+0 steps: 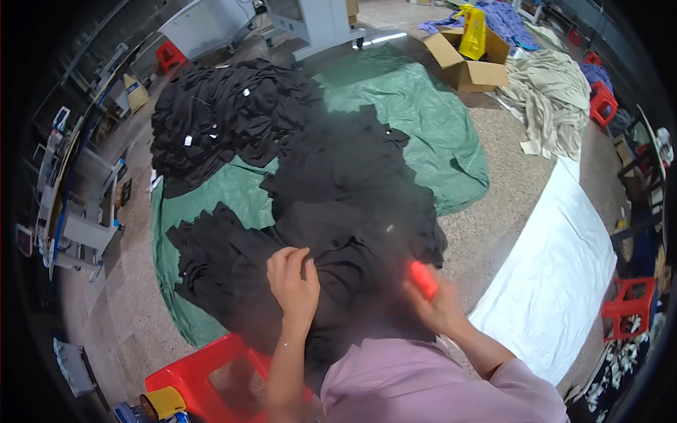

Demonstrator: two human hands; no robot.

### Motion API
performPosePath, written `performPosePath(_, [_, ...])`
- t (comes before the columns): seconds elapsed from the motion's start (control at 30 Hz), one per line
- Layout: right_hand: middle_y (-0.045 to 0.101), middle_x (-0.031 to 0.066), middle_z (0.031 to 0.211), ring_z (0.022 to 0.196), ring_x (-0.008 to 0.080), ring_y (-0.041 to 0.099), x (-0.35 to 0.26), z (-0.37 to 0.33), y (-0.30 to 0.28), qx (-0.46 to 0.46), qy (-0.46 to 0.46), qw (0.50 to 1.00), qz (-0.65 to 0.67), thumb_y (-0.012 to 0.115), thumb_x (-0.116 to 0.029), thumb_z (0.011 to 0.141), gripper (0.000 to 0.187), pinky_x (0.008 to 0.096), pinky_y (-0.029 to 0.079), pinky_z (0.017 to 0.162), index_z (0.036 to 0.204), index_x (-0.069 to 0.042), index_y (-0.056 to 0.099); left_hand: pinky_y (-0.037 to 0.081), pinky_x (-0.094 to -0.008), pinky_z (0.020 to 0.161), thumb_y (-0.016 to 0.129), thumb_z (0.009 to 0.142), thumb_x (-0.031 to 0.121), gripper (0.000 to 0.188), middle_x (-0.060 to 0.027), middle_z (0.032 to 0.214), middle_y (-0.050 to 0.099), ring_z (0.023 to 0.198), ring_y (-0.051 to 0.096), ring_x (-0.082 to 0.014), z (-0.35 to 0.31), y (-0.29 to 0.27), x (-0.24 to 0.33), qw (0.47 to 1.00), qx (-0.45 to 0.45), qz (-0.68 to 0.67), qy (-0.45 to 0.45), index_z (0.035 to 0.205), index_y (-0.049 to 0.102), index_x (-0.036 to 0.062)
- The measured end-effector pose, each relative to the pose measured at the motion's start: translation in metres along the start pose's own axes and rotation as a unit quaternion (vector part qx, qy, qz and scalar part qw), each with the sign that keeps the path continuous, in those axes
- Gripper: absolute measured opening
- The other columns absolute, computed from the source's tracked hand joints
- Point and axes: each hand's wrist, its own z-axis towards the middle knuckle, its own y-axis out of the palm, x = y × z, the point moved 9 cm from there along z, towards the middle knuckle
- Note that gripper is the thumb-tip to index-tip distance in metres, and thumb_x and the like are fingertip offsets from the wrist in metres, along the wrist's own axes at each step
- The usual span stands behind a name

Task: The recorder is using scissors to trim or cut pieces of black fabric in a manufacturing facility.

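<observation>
A heap of black garments (338, 176) lies spread in front of me, reaching close to my lap. My left hand (293, 285) is over the near part of this cloth with bent, slightly parted fingers, and I see nothing held in it. At the near right of the heap, my right hand (441, 307) is closed around a bright red object (422, 280), perhaps a handle. Its other end is blurred or hidden, so its kind is unclear. A small white tag (389, 228) shows on the black cloth between my hands.
Green sheeting (441, 134) lies under the garments, with another black pile (226, 120) at the far left. Red stools (190, 370) stand near left and at right (630, 307). White sheeting (553, 275), a cardboard box (479, 76) and beige cloth (546, 99) occupy the right side.
</observation>
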Motion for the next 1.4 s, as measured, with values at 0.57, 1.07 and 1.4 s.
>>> performPosePath(0.57, [0.065,0.0168,0.097,0.087,0.0376,0.065,0.031,-0.019,0.013,-0.069,-0.027,0.997,-0.039,0.068,-0.026,0.089,0.046,0.0413,0.051,0.073,0.131,-0.017,0.052,0.053,-0.0357,0.067,0.070,0.075,-0.006,0.016,-0.0127,0.087,0.066,0.076,0.065,-0.0285,-0.118,-0.036,0.052,0.982,-0.121,-0.127,0.065,0.090,0.067,-0.0002])
performPosePath(1.07, [0.068,0.0092,0.095,0.084,0.0169,0.068,0.059,-0.016,-0.016,0.003,0.049,0.998,0.026,0.063,-0.015,0.093,0.041,0.0308,0.052,0.073,0.133,-0.014,0.052,0.051,-0.0409,0.065,0.065,0.073,0.006,0.009,-0.0086,0.088,0.052,0.082,0.059,-0.0290,-0.064,0.102,0.079,0.960,-0.258,0.024,0.105,0.080,0.059,0.0062])
performPosePath(1.4, [0.063,0.0129,0.084,0.074,0.0190,0.061,0.068,0.001,-0.006,0.029,0.000,0.999,0.029,0.066,-0.016,0.091,0.041,0.0313,0.049,0.071,0.131,-0.015,0.053,0.050,-0.0253,0.043,0.052,0.097,0.014,0.008,-0.0017,0.067,0.055,0.056,0.068,-0.0217,0.110,-0.055,-0.054,0.840,-0.152,-0.420,-0.308,0.101,0.051,0.0084])
